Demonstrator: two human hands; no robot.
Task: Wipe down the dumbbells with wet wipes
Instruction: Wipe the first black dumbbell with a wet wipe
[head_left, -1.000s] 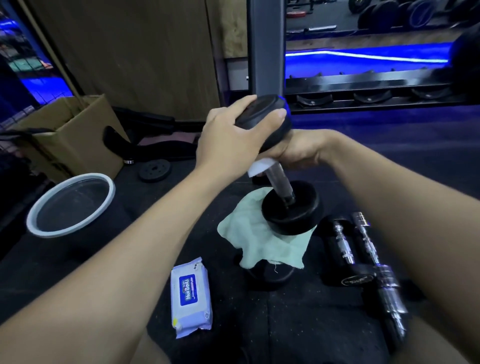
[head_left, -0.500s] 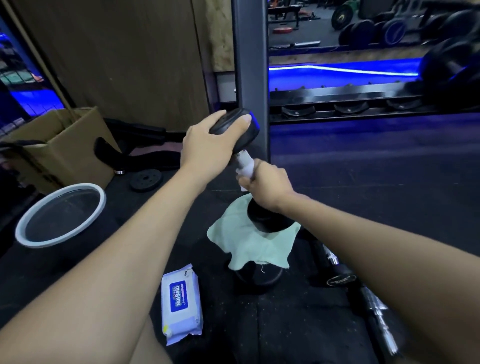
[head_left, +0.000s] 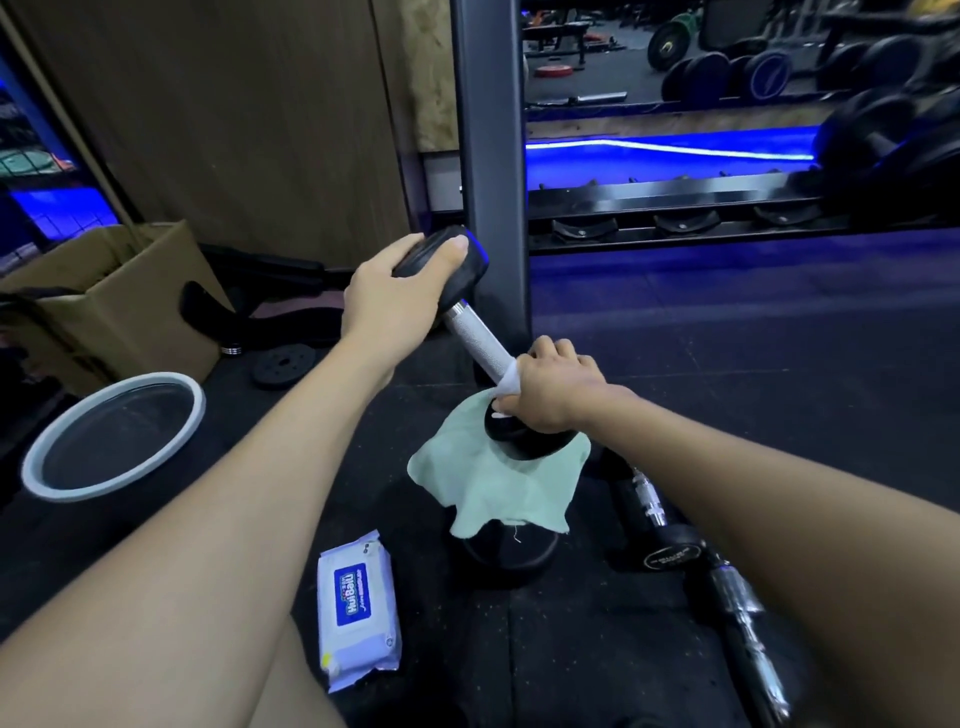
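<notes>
Since the earlier frame the right hand (head_left: 553, 387) has slid down the tilted handle toward the lower head, baring most of the knurled silver bar that it had covered. Its grip is wrapped round the bottom of the bar with a white wet wipe (head_left: 508, 379) pinched against the metal; only a small fold of the wipe shows at the thumb side, the rest is hidden inside the fist. The left hand (head_left: 395, 293) cups the upper black head of the dumbbell (head_left: 475, 338) at about 11 o'clock from the right hand, fingers curled over its rim, the palm side out of sight. The dumbbell leans, upper head toward 11 o'clock, lower head resting on a pale green cloth (head_left: 498, 488) and partly covered by the right fist. The cloth drapes over a dark round object (head_left: 506, 556) whose shape I cannot make out beyond its lower edge. At 7 o'clock from the cloth a pack of wet wipes (head_left: 358, 605) lies flat on the black floor mat (head_left: 597, 649). At 4 o'clock, more dumbbells (head_left: 675, 551) with chrome handles lie on the mat, largely hidden by the right forearm and blurred at the frame's lower edge. Far out at 9 o'clock sits a round white-rimmed basin (head_left: 36, 475), its contents too dark to tell, and beyond it a cardboard box (head_left: 119, 312), cut off at the left edge. A small weight plate (head_left: 283, 364) lies near the box.
</notes>
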